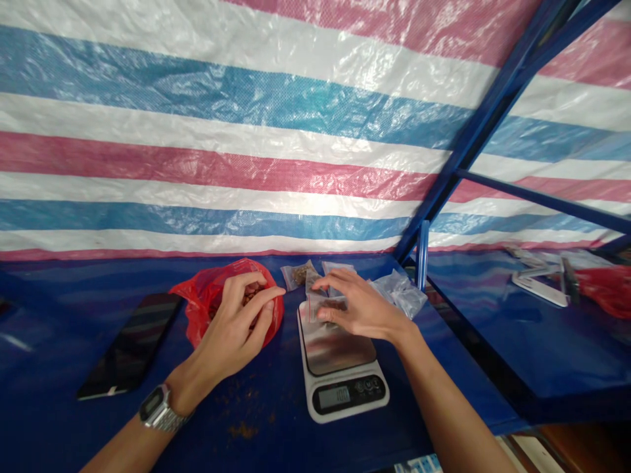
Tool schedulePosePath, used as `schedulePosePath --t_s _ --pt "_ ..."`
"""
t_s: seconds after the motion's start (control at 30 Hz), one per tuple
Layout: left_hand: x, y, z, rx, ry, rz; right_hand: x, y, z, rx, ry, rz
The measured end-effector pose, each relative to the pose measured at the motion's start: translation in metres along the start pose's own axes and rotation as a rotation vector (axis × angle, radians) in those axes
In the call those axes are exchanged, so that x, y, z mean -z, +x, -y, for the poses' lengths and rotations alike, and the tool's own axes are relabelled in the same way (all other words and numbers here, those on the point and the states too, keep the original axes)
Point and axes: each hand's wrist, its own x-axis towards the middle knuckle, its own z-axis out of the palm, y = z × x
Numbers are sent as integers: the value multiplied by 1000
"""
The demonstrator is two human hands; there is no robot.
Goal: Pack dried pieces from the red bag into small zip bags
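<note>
A red plastic bag [197,305] lies open on the blue table, with small brown pieces [252,294] inside. Over its opening is my left hand [241,322], thumb and fingertips close together; whether they pinch anything is too small to tell. My right hand [355,302] reaches over the back of a kitchen scale [340,351], fingers apart, beside a small clear zip bag [313,307] at the plate's back edge. The scale's display [335,395] seems to read 100. Behind the scale lies a filled clear bag [298,276].
A black phone [131,345] lies left of the red bag. Clear plastic bags [401,292] are at the right, near a blue metal frame [463,157]. Striped sheeting [221,151] hangs behind. Farther right are a white tool [539,286] and red plastic [606,289].
</note>
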Motion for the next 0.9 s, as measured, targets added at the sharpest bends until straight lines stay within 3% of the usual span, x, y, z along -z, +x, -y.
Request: schedulePosePath --t_s 0.27,0.43,0.57,0.7,0.8,0.9 --pt "0 1 -2 -3 -11 3 -5 -3 -4 -61 69 68" --pt "-1 1 -9 29 -90 13 -13 6 9 -66 286 -83" --pt "-6 -2 -19 191 -196 101 -30 10 30 -37 492 -285" --pt "-13 -4 -22 400 -405 99 -36 9 45 82 568 -223" --pt "-14 -2 -18 522 -518 77 -26 9 36 88 562 -218" --pt "-13 0 -12 595 -547 39 -14 11 10 -50 447 -359"
